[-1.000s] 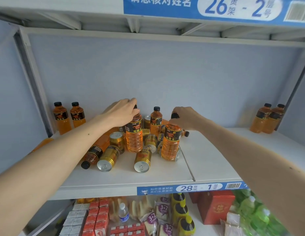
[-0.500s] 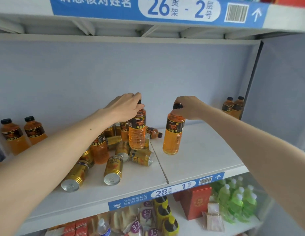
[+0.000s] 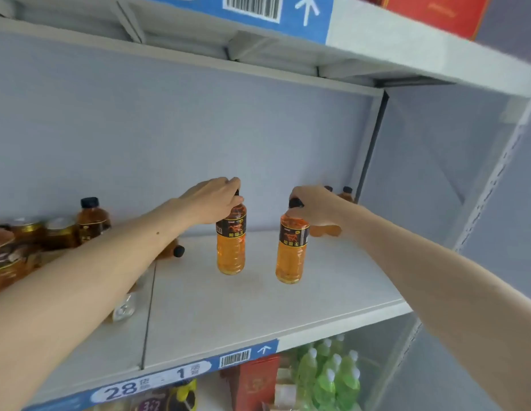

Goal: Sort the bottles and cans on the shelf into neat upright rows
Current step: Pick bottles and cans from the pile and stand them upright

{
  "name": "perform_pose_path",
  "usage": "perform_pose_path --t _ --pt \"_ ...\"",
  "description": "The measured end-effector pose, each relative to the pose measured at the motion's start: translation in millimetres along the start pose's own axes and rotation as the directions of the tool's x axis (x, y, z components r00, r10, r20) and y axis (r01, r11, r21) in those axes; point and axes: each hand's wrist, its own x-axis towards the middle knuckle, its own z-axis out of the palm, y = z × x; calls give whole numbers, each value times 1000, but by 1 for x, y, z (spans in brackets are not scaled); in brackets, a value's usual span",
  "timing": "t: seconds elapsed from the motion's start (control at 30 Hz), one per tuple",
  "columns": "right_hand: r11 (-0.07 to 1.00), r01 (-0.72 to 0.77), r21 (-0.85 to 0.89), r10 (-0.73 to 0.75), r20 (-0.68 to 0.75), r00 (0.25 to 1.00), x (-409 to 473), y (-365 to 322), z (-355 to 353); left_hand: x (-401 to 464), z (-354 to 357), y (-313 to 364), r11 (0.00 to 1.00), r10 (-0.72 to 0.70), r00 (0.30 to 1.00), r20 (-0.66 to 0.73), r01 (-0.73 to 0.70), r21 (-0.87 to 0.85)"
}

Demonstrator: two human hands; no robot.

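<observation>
Two orange drink bottles stand upright on the white shelf (image 3: 258, 315), side by side with a gap between them. The left bottle (image 3: 231, 241) and the right bottle (image 3: 291, 250) each carry a black label with an orange horse picture and the characters 能量王. The left hand (image 3: 212, 200) grasps the left bottle from above at its black cap, fingers curled around it. The right hand (image 3: 314, 204) grasps the cap of the right bottle in the same way.

Behind the right hand, two more bottles (image 3: 342, 197) of this kind stand at the back right corner. At the far left, gold cans (image 3: 58, 232) and one upright bottle (image 3: 92, 221) stand in a group, and a lying bottle (image 3: 174, 250) shows its black cap under the left forearm.

The blue strip (image 3: 157, 381) on the shelf edge reads "28" and "1", with a barcode and a white arrow. Below it stand green bottles (image 3: 329, 378) and a red box (image 3: 255, 384).
</observation>
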Motion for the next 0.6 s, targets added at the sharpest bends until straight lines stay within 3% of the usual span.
perform_pose_path --t 0.1,0.33,0.6 --pt "1000 18 12 -18 27 999 14 42 8 31 23 24 999 -22 1000 20 21 39" --pt "999 45 -8 -44 78 996 58 114 21 96 63 55 952 9 1000 19 -15 307" --pt "996 79 -48 -76 63 995 120 165 33 165 92 60 948 -10 1000 19 3 317"
